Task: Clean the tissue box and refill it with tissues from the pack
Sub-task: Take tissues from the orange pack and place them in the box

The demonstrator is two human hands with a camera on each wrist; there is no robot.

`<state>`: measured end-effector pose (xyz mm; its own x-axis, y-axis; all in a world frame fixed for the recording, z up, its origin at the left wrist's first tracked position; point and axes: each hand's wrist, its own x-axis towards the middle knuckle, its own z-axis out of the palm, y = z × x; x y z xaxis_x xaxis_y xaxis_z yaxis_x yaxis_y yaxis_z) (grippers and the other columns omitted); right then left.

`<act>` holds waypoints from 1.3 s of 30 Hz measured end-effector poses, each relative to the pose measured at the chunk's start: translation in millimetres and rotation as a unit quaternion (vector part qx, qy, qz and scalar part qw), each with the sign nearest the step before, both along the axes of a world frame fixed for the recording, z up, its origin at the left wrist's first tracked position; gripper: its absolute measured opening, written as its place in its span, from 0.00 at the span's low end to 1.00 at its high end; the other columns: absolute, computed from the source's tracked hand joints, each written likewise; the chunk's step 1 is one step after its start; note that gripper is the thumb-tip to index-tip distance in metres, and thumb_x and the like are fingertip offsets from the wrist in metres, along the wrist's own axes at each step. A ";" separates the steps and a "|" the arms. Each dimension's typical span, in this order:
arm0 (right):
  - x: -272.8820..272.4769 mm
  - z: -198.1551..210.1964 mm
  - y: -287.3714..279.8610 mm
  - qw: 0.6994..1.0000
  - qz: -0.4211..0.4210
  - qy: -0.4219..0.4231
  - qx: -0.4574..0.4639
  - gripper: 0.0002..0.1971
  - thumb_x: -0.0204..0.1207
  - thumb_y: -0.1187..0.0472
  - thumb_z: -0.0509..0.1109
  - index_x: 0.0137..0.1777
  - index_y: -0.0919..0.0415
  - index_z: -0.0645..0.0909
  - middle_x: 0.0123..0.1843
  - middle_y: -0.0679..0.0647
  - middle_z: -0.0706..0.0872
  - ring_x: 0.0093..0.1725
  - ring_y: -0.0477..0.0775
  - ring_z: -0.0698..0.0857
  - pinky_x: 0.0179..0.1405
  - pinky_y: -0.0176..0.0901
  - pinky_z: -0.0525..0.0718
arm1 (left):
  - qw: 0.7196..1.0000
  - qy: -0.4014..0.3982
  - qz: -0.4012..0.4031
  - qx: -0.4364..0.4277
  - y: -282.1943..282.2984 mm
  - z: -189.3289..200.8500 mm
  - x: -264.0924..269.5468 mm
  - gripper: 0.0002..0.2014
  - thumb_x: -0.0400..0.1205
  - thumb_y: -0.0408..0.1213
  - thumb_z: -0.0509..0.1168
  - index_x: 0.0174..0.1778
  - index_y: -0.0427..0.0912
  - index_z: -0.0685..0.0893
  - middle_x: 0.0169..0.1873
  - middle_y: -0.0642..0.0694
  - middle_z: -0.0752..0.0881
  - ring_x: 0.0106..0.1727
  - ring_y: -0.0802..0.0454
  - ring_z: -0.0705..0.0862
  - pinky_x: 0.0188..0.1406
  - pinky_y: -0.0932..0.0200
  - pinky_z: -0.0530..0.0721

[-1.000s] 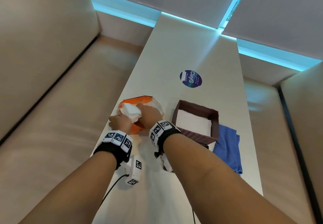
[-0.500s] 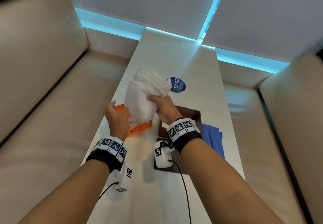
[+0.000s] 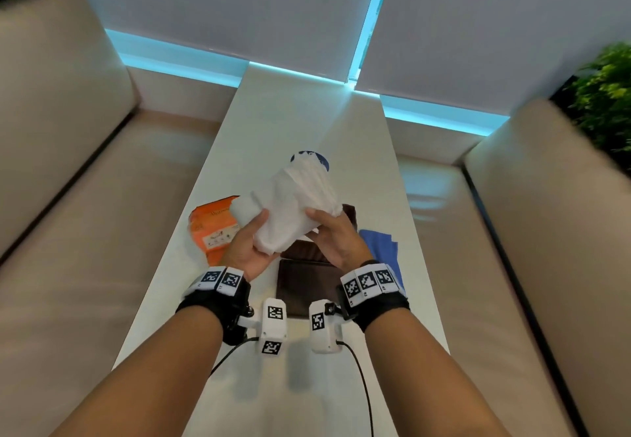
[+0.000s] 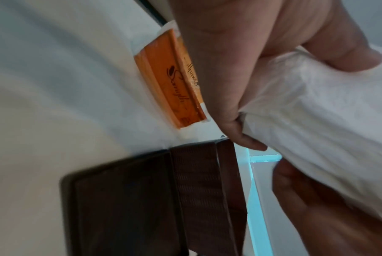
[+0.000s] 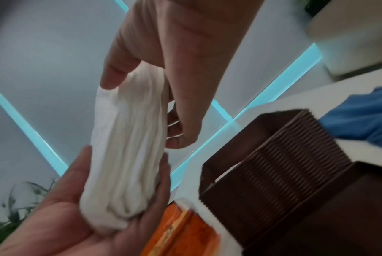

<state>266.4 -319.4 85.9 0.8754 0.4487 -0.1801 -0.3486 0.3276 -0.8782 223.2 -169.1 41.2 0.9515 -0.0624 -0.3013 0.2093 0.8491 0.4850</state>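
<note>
A thick stack of white tissues [image 3: 297, 202] hangs in the air above the table, held at both ends. My left hand [image 3: 254, 231] cups its near-left end, thumb on top, as the left wrist view shows at the stack [image 4: 317, 112]. My right hand [image 3: 321, 221] grips the right side; in the right wrist view the stack [image 5: 128, 147] sags between both hands. The orange tissue pack [image 3: 213, 228] lies slack on the table to the left. The brown tissue box [image 5: 273, 164] stands under the hands, mostly hidden in the head view, with its lid [image 3: 300, 286] lying in front.
A folded blue cloth [image 3: 379, 249] lies right of the box. The narrow white table [image 3: 307, 112] runs away from me between two beige sofas [image 3: 85, 231]. A blue round sticker [image 3: 322, 162] peeks out behind the tissues. Cables hang from both wrist cameras.
My right hand pulled the tissue stack out of the orange pack and lifted it. My left hand let go of the pack and took the stack's lower end.
</note>
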 end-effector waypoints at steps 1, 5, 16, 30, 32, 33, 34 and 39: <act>0.1 -0.6 -7.8 1.000 -0.008 0.008 -0.009 0.31 0.68 0.64 0.73 0.73 0.60 0.71 0.64 0.56 0.83 0.63 0.56 0.82 0.58 0.50 0.84 | 1.000 0.002 0.006 0.008 1.7 -2.0 -0.1 0.52 0.43 0.42 0.89 0.67 0.45 0.80 0.56 0.42 0.91 0.56 0.44 0.89 0.49 0.45 0.90; -3.9 2.3 -25.1 0.999 -0.024 0.005 -0.033 0.28 0.70 0.69 0.72 0.69 0.59 0.69 0.63 0.57 0.82 0.62 0.59 0.82 0.57 0.51 0.87 | 0.997 -0.008 -0.041 0.069 3.4 -3.3 -1.4 0.49 0.41 0.40 0.90 0.61 0.44 0.82 0.58 0.42 0.89 0.60 0.43 0.86 0.46 0.48 0.91; -24.0 -2.3 -11.8 0.983 -0.147 -0.076 -0.074 0.32 0.66 0.73 0.77 0.71 0.61 0.72 0.67 0.62 0.82 0.67 0.62 0.82 0.66 0.59 0.82 | 0.998 -0.028 0.040 -0.050 -26.0 11.5 -2.4 0.14 0.84 0.40 0.59 0.63 0.40 0.80 0.54 0.41 0.91 0.55 0.44 0.90 0.56 0.46 0.89; -46.1 11.3 -6.3 0.838 -0.175 -0.372 -0.359 0.27 0.75 0.58 0.73 0.73 0.52 0.71 0.73 0.58 0.68 0.70 0.40 0.66 0.68 0.14 0.62 | 0.989 -0.107 0.044 -0.097 -25.8 14.9 11.7 0.45 0.59 0.37 0.84 0.73 0.41 0.74 0.65 0.38 0.84 0.65 0.41 0.85 0.60 0.42 0.85; -46.8 9.7 -4.5 0.846 -0.199 -0.348 -0.352 0.25 0.73 0.59 0.76 0.68 0.59 0.74 0.68 0.57 0.72 0.65 0.42 0.71 0.64 0.16 0.67 | 0.989 -0.103 0.058 -0.091 -23.5 11.3 12.1 0.45 0.56 0.34 0.85 0.71 0.42 0.76 0.63 0.40 0.84 0.64 0.42 0.85 0.60 0.44 0.86; -47.9 10.7 -3.1 0.846 -0.205 -0.341 -0.354 0.24 0.72 0.60 0.76 0.66 0.62 0.74 0.66 0.58 0.74 0.63 0.42 0.72 0.62 0.15 0.67 | 0.989 -0.102 0.062 -0.089 -23.3 9.9 12.2 0.45 0.55 0.33 0.85 0.70 0.42 0.76 0.62 0.40 0.85 0.63 0.43 0.85 0.58 0.45 0.87; -49.7 12.1 -1.3 0.839 -0.204 -0.347 -0.366 0.22 0.72 0.62 0.76 0.64 0.64 0.76 0.65 0.60 0.74 0.62 0.43 0.72 0.61 0.12 0.65 | 0.989 -0.104 0.061 -0.089 -24.1 10.0 12.1 0.46 0.54 0.32 0.84 0.70 0.42 0.75 0.61 0.40 0.85 0.62 0.43 0.86 0.56 0.47 0.87; -55.9 9.8 0.4 0.821 -0.199 -0.394 -0.362 0.14 0.74 0.71 0.69 0.59 0.66 0.80 0.62 0.65 0.77 0.57 0.27 0.70 0.60 0.09 0.62 | 0.983 -0.126 0.051 -0.121 -27.0 7.9 9.5 0.44 0.52 0.33 0.85 0.67 0.42 0.79 0.56 0.40 0.88 0.58 0.43 0.88 0.56 0.45 0.87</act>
